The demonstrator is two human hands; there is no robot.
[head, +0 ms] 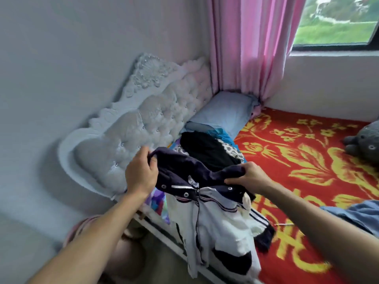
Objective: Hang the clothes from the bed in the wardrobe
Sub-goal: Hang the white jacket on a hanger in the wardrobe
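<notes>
1. Two hands are sharing this jacket. Your left hand [141,173] is pinching one side of the navy hood of the navy-and-white zip jacket [213,220], and your right hand [248,175] is clutching the other side. Each grip is closed on cloth.
2. You are holding the jacket in the air over the near edge of the bed [297,201]. It is just in front of the pile of clothes [209,150] lying by the tufted headboard [143,119]. Its white body is draping down past the bed's edge.
3. Its long axis is running from hood to hem, close to vertical. The hood is pointing up and the hem is pointing toward the floor. The zip front is facing you, and the line between your hands is running left to right.
4. For this step, I judge you are better off shifting each grip from the hood to a shoulder seam. Spreading your hands is then opening the neck flat for a hanger.
5. One dark-cuffed sleeve is dangling on the right, close to the bedcover, so lifting higher is guarding against a snag.
6. Neither a hanger nor the wardrobe is showing in this view.
</notes>
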